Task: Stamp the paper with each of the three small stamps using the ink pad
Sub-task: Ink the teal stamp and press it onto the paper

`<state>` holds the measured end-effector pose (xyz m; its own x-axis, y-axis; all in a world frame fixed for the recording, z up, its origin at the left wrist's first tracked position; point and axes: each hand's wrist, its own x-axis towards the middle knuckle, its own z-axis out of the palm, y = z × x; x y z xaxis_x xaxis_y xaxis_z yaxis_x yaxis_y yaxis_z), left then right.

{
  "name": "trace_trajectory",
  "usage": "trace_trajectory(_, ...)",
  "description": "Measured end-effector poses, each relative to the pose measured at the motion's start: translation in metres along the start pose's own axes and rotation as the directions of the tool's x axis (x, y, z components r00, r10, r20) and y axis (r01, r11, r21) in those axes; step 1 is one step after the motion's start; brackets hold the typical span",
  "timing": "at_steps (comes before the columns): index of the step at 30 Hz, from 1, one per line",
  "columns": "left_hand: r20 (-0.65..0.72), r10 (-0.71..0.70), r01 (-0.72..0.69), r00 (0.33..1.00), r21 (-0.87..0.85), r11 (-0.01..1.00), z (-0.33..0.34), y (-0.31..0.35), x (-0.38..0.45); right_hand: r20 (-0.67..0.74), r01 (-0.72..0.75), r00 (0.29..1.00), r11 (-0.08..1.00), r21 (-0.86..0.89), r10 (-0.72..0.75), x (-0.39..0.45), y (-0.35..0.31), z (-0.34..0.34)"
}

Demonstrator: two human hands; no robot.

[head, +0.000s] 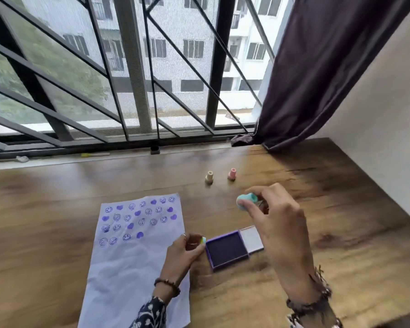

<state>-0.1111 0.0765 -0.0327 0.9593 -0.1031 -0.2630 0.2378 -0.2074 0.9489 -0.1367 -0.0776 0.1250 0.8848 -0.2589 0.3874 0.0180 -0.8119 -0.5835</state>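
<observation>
A crumpled white sheet of paper (137, 256), printed in its upper part with rows of purple smiley faces and hearts, is lying flat on the brown wood-grain desk (341, 233). At the paper's right edge, the left hand (182, 253) is being held closed around a small pale object with green and yellow tints (202, 240), pinched at the fingertips. Just to its right, a square purple ink pad (226, 252) is sitting open on the desk, its white-lined lid (252, 239) folded out to the right side. Above the pad, the right hand (272, 216) is being held raised, and a small teal stamp with a rounded body (245, 200) is being gripped between its thumb and fingers. Farther back, a small beige stamp (209, 177) and a small pink stamp (232, 174) are standing upright near each other on the desk. Beyond them, a barred window (133, 79) and a dark purple curtain (317, 67) are being seen.
</observation>
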Motion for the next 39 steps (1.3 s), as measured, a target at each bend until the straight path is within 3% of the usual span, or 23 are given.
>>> trace_trajectory(3,-0.012,0.053,-0.053,0.998,0.064,0.997,0.0,-0.001,0.001,-0.1,0.01,0.995,0.993,-0.121,-0.022,-0.016,0.001,0.021)
trace_trajectory(5,-0.018,0.063,-0.061,0.998,0.084,0.995,-0.001,-0.002,0.002,0.066,-0.035,0.996,0.94,-0.339,0.061,-0.039,0.017,0.057)
trace_trajectory(7,-0.008,0.054,-0.053,0.999,0.096,0.994,-0.001,-0.003,0.003,0.249,-0.063,0.949,0.89,-0.452,0.194,-0.062,0.033,0.085)
trace_trajectory(9,-0.002,0.056,-0.055,0.998,0.093,0.994,-0.002,-0.005,0.004,0.321,-0.076,0.914,0.882,-0.465,0.248,-0.067,0.046,0.099)
trace_trajectory(11,0.005,0.05,-0.05,0.999,0.093,0.994,-0.004,-0.006,0.004,0.293,-0.086,0.924,0.879,-0.469,0.247,-0.067,0.053,0.102)
trace_trajectory(16,-0.016,0.103,-0.101,0.995,0.083,0.991,-0.018,0.001,-0.001,0.289,-0.162,0.916,0.915,-0.369,0.278,-0.068,0.062,0.106)
trace_trajectory(19,-0.033,0.146,-0.143,0.989,0.076,0.987,-0.034,0.005,-0.009,0.28,-0.288,0.89,0.919,-0.268,0.36,-0.06,0.059,0.099)
trace_trajectory(22,-0.089,0.218,-0.203,0.972,0.153,0.967,-0.06,0.0,-0.018,0.252,-0.432,0.863,0.898,-0.082,0.438,-0.059,0.052,0.101)
trace_trajectory(25,-0.135,0.269,-0.227,0.954,0.266,0.937,-0.092,-0.011,-0.024,0.242,-0.477,0.864,0.872,0.109,0.442,-0.061,0.023,0.117)
trace_trajectory(30,-0.14,0.251,-0.202,0.958,0.295,0.934,-0.13,-0.029,-0.019,0.271,-0.345,0.92,0.913,0.216,0.284,-0.066,-0.037,0.169)
trace_trajectory(34,-0.067,0.175,-0.155,0.982,0.235,0.96,-0.144,-0.039,-0.011,0.268,-0.16,0.955,0.982,0.103,0.127,-0.075,-0.057,0.202)
trace_trajectory(39,-0.019,0.141,-0.137,0.99,0.138,0.981,-0.15,-0.051,-0.006,0.24,-0.053,0.968,0.996,-0.074,0.07,-0.086,-0.059,0.217)
